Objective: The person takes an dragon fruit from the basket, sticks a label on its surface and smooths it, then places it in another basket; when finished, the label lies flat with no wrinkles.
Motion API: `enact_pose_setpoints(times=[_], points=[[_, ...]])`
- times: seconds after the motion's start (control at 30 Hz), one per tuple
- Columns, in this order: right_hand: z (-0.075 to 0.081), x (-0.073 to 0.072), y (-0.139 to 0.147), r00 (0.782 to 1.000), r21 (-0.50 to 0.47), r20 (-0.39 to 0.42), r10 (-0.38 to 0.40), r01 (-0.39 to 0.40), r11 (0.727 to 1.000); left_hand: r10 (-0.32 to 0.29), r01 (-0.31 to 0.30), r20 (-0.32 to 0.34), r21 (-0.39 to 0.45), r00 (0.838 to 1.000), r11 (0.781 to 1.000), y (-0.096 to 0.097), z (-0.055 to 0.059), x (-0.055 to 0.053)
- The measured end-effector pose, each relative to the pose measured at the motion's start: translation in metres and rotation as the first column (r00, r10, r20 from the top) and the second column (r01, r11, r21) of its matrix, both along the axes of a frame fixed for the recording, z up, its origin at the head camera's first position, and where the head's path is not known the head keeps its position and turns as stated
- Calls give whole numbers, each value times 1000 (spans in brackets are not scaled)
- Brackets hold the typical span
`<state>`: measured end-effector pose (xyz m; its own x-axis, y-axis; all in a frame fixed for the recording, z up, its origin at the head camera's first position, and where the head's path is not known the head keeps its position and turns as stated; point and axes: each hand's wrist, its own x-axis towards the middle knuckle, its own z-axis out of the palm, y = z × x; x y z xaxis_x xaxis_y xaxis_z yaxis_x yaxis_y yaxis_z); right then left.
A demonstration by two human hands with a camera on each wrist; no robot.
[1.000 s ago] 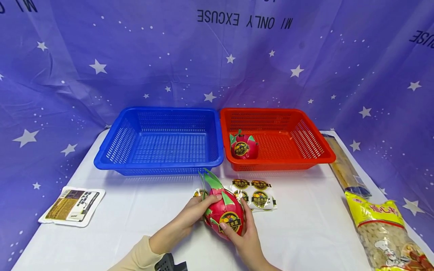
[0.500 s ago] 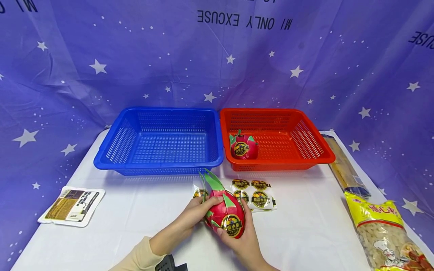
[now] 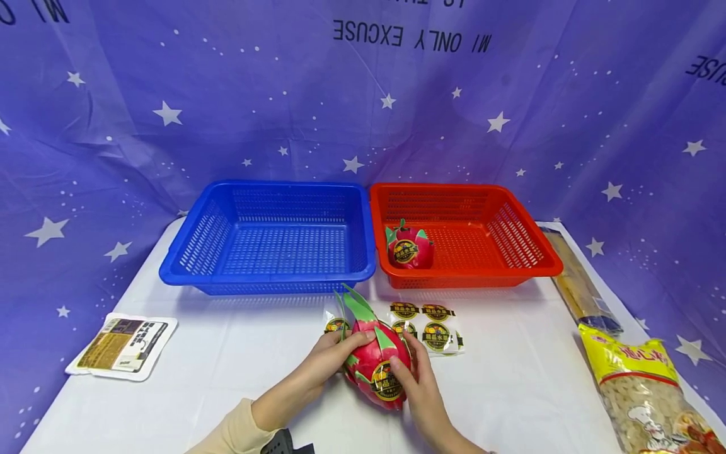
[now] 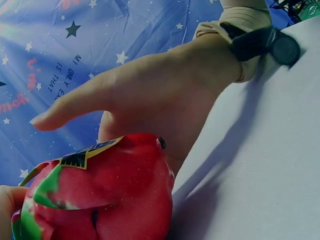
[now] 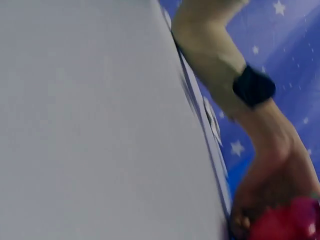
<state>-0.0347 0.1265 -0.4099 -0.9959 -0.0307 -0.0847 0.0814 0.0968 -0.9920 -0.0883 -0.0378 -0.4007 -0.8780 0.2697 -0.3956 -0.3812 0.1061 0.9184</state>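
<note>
A red dragon fruit (image 3: 367,362) with green scales is held low over the front of the table. My left hand (image 3: 326,366) grips its left side, thumb lying across the skin. The right hand (image 3: 422,391) holds the right side, its thumb over the upper edge of a round black-and-gold sticker (image 3: 387,381). In the left wrist view the sticker (image 4: 90,151) shows along the fruit's top, with the right thumb above it. Fingers under the fruit are hidden. A sheet of matching stickers (image 3: 437,335) lies just behind, partly covered by the fruit.
A blue basket (image 3: 266,277) and a red basket (image 3: 471,272) stand side by side at the back. Inside the red one sits another stickered dragon fruit (image 3: 416,249). A flat white packet (image 3: 121,347) lies left; a long brown pack (image 3: 584,284) and a yellow-topped pasta bag (image 3: 641,391) lie right.
My right thumb has moved from the sticker's lower left side to its upper edge. The dragon fruit has turned slightly in my hands. The left hand keeps its grip.
</note>
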Motion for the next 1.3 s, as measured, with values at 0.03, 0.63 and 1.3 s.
enact_pose_setpoints(times=[0.03, 0.63, 1.3], points=[[3, -3, 3, 1000, -12, -4, 17, -17, 1000, -3, 3, -4, -1, 1000, 1000, 0, 0, 0], [16, -30, 49, 852, -93, 200, 484, -475, 875, -112, 106, -109, -64, 988, 992, 3, 2, 4], [19, -21, 54, 879, 20, 149, 453, -460, 887, -246, 216, -247, -143, 937, 966, 15, 2, 8]])
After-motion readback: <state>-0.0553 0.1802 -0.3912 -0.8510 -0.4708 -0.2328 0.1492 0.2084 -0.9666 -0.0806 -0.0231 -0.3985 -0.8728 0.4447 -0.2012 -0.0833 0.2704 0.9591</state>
